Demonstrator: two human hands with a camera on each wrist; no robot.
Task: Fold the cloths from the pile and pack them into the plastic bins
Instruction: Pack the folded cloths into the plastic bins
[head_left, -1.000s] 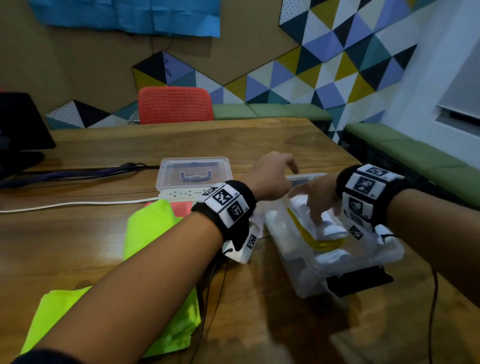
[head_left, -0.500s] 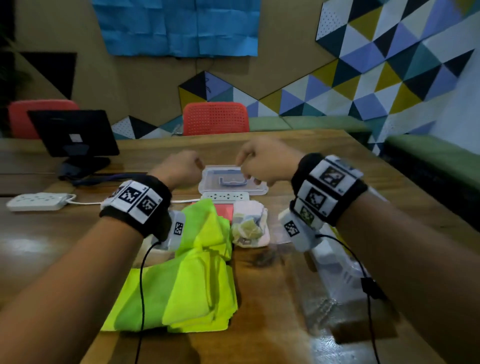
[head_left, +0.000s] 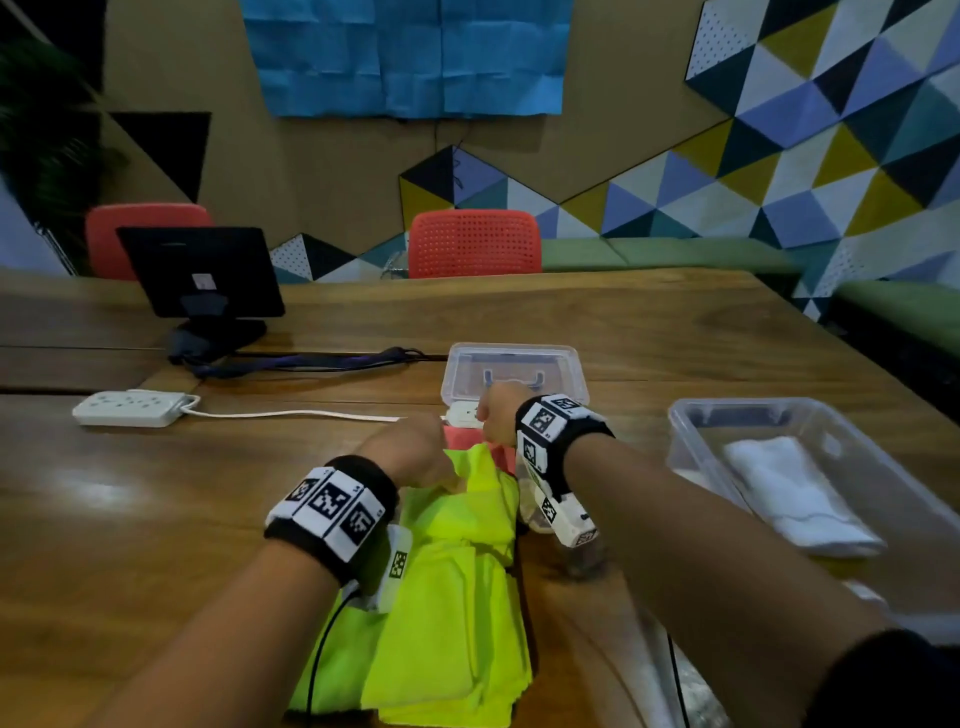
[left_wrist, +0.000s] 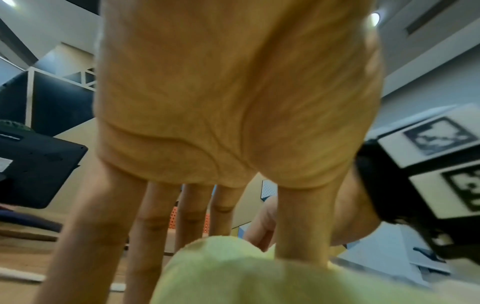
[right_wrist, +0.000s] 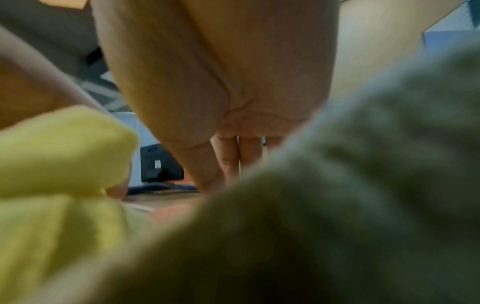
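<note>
Nearest you the yellow-green cloths (head_left: 457, 613) run lengthwise away toward your left hand (head_left: 415, 457) and right hand (head_left: 498, 421), both at the pile's far end with fingers reaching down, grasp unclear, the right nearer the clear bin (head_left: 691, 447) holding a white cloth (head_left: 789, 493).

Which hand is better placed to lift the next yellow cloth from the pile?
Probably the left hand. It is directly at the far edge of the yellow cloth pile, fingers pointing down onto it. The right hand is further back, near the red cloth.
</note>
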